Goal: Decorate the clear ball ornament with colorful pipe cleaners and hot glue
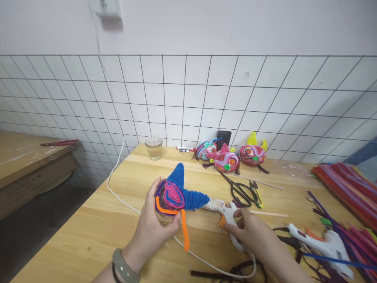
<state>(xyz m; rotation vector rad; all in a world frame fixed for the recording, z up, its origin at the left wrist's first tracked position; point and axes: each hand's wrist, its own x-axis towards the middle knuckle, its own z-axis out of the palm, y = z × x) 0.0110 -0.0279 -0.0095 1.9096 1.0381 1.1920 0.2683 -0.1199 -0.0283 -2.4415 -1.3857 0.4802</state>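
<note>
My left hand [159,220] is closed around a rounded pipe-cleaner craft piece [173,195]. It has a pink and blue coiled patch, a purple edge and two blue pointed parts. An orange strip [185,232] runs along its lower edge, and its loose end hangs down. Just to the right, my right hand [250,230] grips a white hot glue gun [229,215] by its handle, near the orange trigger. The gun's nozzle end is close to the tip of the right blue point; whether they touch, I cannot tell.
Scissors [243,192] and yellow snips [256,194] lie beyond the glue gun. Finished-looking pipe-cleaner figures [226,159] and a lidded glass [153,148] stand by the tiled wall. A second glue gun [318,239] and pipe-cleaner bundles [347,188] are at right. A white cord [118,165] crosses the table.
</note>
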